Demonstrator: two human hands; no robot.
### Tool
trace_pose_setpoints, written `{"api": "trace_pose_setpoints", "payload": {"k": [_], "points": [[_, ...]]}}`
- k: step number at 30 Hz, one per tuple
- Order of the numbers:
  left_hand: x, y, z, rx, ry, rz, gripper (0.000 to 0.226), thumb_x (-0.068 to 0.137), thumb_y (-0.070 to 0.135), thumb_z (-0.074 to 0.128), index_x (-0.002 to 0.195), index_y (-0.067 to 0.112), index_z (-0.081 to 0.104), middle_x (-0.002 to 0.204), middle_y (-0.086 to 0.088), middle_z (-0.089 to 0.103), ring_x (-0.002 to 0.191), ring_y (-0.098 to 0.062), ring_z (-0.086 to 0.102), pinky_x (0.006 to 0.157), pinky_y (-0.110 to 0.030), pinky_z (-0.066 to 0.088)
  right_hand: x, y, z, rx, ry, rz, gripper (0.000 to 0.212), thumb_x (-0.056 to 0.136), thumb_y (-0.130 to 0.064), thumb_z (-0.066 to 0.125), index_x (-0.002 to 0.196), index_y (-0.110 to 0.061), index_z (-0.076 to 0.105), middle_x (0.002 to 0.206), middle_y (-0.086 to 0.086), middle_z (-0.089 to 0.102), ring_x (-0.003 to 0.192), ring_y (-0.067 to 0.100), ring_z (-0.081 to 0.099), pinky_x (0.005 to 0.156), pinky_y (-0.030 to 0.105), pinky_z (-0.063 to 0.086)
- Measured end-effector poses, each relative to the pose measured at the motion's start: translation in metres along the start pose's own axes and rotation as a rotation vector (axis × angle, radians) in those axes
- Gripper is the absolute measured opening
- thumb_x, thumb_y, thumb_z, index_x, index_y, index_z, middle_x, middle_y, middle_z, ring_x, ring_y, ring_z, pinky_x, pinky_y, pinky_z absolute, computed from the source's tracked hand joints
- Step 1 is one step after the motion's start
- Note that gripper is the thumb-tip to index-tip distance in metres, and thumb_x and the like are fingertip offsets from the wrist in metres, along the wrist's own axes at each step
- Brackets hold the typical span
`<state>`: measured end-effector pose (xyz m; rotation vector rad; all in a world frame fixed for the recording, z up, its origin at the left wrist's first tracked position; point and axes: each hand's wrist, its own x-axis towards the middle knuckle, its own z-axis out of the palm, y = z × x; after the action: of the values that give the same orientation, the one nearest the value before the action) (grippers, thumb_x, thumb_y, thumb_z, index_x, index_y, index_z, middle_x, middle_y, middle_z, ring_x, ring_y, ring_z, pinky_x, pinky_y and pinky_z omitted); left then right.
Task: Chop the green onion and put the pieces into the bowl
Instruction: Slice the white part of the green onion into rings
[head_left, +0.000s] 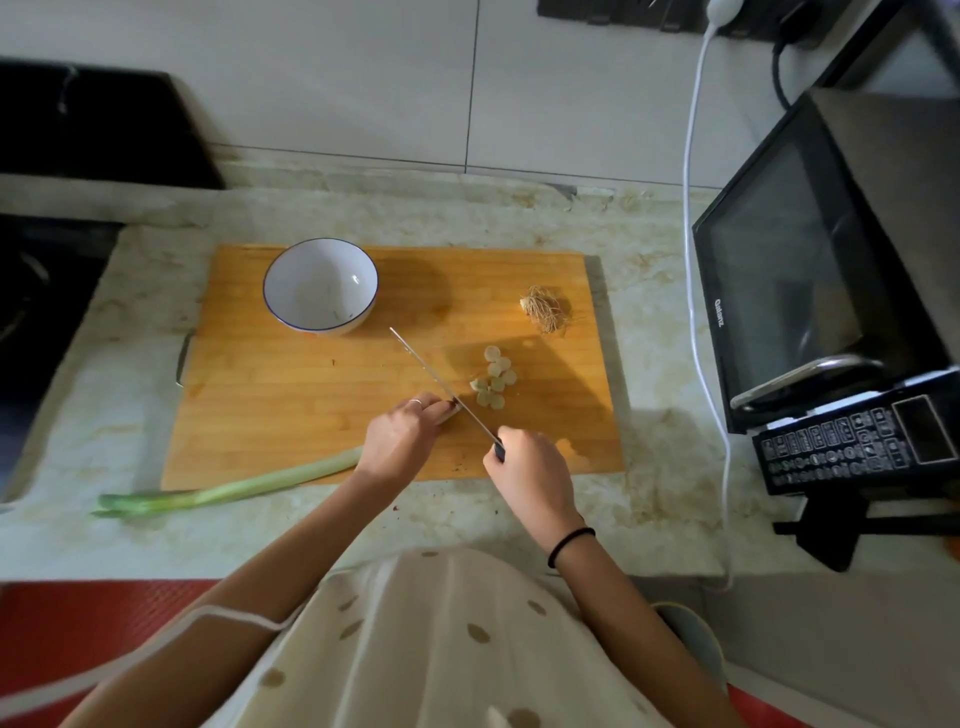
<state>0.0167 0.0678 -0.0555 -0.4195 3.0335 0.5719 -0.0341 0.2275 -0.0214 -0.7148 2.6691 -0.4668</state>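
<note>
Left grip pinches green onion | right grip clamped on knife | board on marble counter, microwave beside

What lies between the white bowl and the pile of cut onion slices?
Only the knife blade, angled across the bare cutting board, in the head view.

Cream spotted top, black wristband
</note>
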Motion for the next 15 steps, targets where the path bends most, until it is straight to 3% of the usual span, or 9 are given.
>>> {"api": "trace_pose_setpoints", "payload": {"k": [7, 11, 15], "points": [[0.0002, -0.0020, -0.0009, -0.014, -0.009, -0.003, 0.039, 0.087, 0.011, 0.054, 0.120, 0.032, 0.059, 0.116, 0.009, 0.060, 0.095, -0.019, 0.060, 0.057, -0.030, 0.051, 0.0002, -0.0026, 0.0020, -0.094, -0.015, -0.010, 0.041, 0.086, -0.014, 0.048, 0.056, -0.020, 0.022, 0.049, -0.004, 0.032, 0.042, 0.010, 0.029, 0.038, 0.025, 0.016], [0.0005, -0.0030, -0.0019, -0.010, 0.005, 0.010, 0.042, 0.085, 0.009, 0.055, 0.119, 0.033, 0.059, 0.113, 0.007, 0.061, 0.092, -0.022, 0.060, 0.054, -0.032, 0.051, 0.0021, -0.0039, 0.0048, -0.151, -0.002, -0.027, 0.035, 0.087, -0.013, 0.050, 0.060, -0.019, 0.029, 0.051, -0.007, 0.030, 0.047, 0.017, 0.035, 0.039, 0.023, 0.013], [0.0008, -0.0029, -0.0009, -0.028, 0.018, 0.017, 0.042, 0.085, 0.007, 0.055, 0.117, 0.033, 0.061, 0.111, 0.004, 0.063, 0.090, -0.024, 0.060, 0.053, -0.034, 0.050, 0.0023, -0.0046, 0.0083, -0.174, -0.003, -0.018, 0.023, 0.088, -0.014, 0.051, 0.068, -0.017, 0.039, 0.060, 0.000, 0.049, 0.054, 0.022, 0.046, 0.045, 0.026, 0.025]]}}
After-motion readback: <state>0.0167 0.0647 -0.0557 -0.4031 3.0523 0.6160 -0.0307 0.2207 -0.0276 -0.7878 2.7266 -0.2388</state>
